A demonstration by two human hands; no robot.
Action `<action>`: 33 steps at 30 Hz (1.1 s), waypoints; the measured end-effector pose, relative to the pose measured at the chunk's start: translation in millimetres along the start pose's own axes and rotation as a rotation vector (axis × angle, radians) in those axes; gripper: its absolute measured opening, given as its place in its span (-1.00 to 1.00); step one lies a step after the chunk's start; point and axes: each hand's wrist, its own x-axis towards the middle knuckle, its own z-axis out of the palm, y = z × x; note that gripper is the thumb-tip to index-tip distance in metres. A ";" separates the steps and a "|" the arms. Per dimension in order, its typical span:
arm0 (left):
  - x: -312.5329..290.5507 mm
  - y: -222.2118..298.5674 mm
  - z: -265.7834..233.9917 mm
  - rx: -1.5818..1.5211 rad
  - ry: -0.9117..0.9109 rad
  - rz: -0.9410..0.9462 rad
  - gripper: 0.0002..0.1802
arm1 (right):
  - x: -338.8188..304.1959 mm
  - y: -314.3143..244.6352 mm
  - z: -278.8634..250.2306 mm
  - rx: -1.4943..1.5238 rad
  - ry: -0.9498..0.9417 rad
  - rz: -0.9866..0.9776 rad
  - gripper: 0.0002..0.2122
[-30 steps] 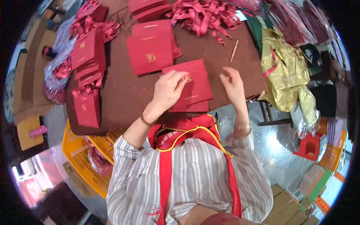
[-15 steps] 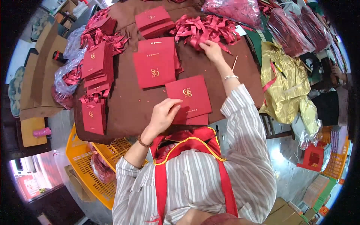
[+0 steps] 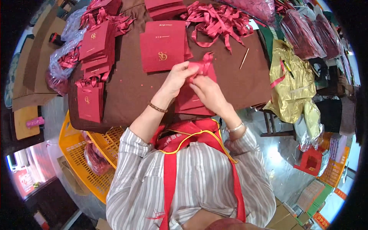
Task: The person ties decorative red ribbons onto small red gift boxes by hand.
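My left hand (image 3: 176, 79) and my right hand (image 3: 210, 93) meet over the near part of the table. Both pinch a red satin ribbon (image 3: 207, 60), whose loose end stands up beyond my fingertips. Below them lies a flat red paper bag (image 3: 187, 100) with another under it, partly covered by my hands. Just beyond my left hand is a stack of red paper bags (image 3: 161, 46) with gold lettering. Farther right lies a tangled heap of red ribbons (image 3: 218, 23).
Finished-looking red bags with ribbon handles (image 3: 91, 100) stand along the table's left side. A thin wooden stick (image 3: 244, 58) lies at right, near gold plastic wrapping (image 3: 293, 82). An orange plastic crate (image 3: 82, 153) sits below left. A cardboard box (image 3: 40, 73) stands at far left.
My right hand has come back from the ribbon heap with a ribbon. My left hand has moved up and right to meet it above the near bag.
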 end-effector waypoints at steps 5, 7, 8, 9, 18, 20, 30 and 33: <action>-13.9 14.7 -18.1 -0.436 0.061 0.284 -0.77 | -13.4 -6.2 21.4 0.047 0.016 0.058 -0.81; -21.2 29.5 -25.5 -0.465 0.027 0.416 -0.79 | -11.9 -13.2 23.1 0.083 0.038 0.073 -0.79; -25.8 35.0 -27.9 -0.465 0.038 0.421 -0.79 | -11.2 -17.1 22.4 0.110 0.062 0.096 -0.77; -29.9 39.6 -30.9 -0.435 0.080 0.433 -0.80 | -9.3 -20.0 22.8 0.136 0.056 0.082 -0.76; -48.5 55.9 -46.1 -0.162 0.208 0.512 -0.76 | 42.0 -16.2 -2.3 0.719 -0.195 0.489 -0.87; -50.9 64.1 -62.8 -0.115 0.380 0.568 -0.73 | 60.4 -5.3 -28.0 0.864 -0.176 0.541 -0.93; -132.4 112.8 -120.0 -0.184 0.360 0.834 -0.71 | 111.8 107.9 -78.8 0.734 0.105 0.583 -0.73; -139.2 102.0 -110.9 0.105 0.518 0.669 -0.76 | 103.8 132.3 -62.1 -0.244 0.032 0.324 -0.60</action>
